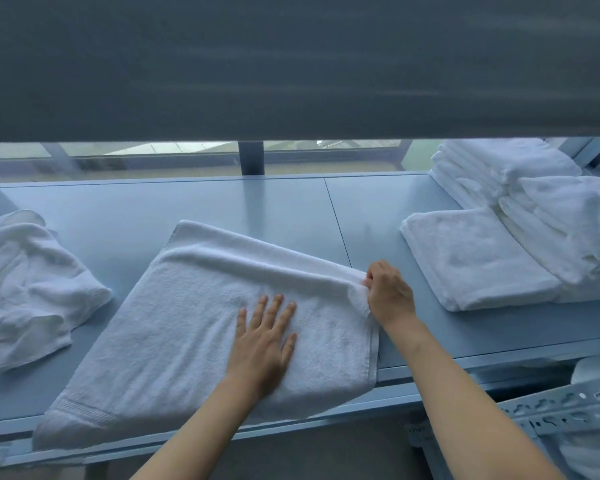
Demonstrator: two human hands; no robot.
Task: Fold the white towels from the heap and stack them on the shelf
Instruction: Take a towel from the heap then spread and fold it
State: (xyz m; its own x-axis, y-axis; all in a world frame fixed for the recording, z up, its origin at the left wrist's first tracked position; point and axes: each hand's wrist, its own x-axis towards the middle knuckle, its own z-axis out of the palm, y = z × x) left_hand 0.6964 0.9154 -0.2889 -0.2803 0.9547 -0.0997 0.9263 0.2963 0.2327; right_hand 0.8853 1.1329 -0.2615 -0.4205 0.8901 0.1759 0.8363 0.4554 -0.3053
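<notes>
Head view shows a white terry towel (201,327) spread on the pale blue shelf surface (291,206), its near end hanging over the front edge. Left hand (262,344) presses flat on it, fingers straight; right hand (390,292) pinches its right edge. A crumpled heap of white towels (32,285) lies at the left end, folded white towel stacks (506,216) at the right.
</notes>
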